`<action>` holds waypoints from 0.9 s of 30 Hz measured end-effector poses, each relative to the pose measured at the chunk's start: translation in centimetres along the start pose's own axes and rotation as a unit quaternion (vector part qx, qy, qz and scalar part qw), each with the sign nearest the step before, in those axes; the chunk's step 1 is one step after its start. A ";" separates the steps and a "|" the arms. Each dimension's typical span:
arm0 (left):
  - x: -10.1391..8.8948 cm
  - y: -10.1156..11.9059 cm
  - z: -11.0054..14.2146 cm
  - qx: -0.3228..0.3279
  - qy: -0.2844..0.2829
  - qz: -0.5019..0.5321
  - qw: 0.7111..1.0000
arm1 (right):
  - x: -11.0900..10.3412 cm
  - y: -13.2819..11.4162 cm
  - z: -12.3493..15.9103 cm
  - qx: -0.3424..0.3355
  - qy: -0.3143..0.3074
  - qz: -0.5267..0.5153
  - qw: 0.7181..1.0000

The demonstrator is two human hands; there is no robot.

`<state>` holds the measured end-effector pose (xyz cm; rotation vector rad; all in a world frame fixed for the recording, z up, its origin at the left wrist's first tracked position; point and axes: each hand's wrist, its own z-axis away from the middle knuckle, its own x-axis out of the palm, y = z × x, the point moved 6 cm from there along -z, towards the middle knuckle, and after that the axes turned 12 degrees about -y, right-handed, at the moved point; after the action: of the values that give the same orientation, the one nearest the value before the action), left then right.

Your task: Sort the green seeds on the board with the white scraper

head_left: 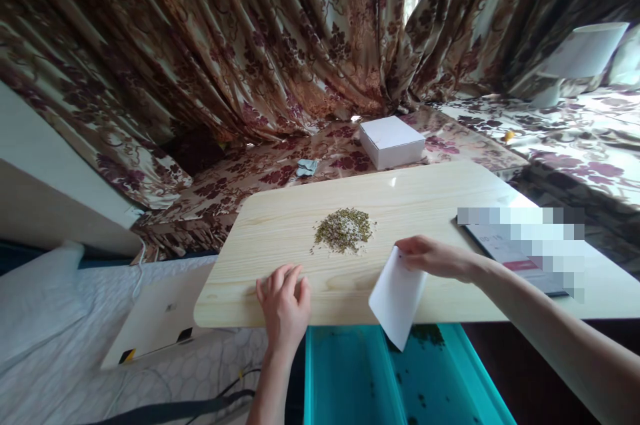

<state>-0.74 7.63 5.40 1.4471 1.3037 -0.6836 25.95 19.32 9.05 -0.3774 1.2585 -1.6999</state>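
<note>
Head view: right hand (434, 257) holds a thin, tilted white card (398, 298).

Daylight gleams between the curtains (330, 31); outer edges look stretched.

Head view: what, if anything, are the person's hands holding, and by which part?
The right hand holds a white card by its upper edge; the left hand rests on the table with nothing visible in it.
</note>
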 end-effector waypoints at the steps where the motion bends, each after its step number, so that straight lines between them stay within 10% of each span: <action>1: 0.0 0.0 0.0 0.000 0.002 0.000 1.000 | 0.2 0.5 0.8 -0.001 0.006 0.013 1.000; 10: -0.2 0.2 0.0 0.001 0.015 -0.006 1.000 | -1.0 5.4 8.3 -0.045 0.317 -0.101 0.942; 17: 0.3 -0.1 -0.1 0.008 0.022 -0.025 0.999 | -2.8 7.1 8.9 -0.029 0.523 -0.141 0.840; 27: 1.6 -1.8 -1.7 -0.032 -0.013 -0.008 0.999 | 0.0 5.7 7.1 -0.140 0.509 0.059 0.847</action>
<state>-2.39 9.52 3.96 1.3740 1.3078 -0.6631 33.78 15.19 7.10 0.5347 2.2429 -1.6214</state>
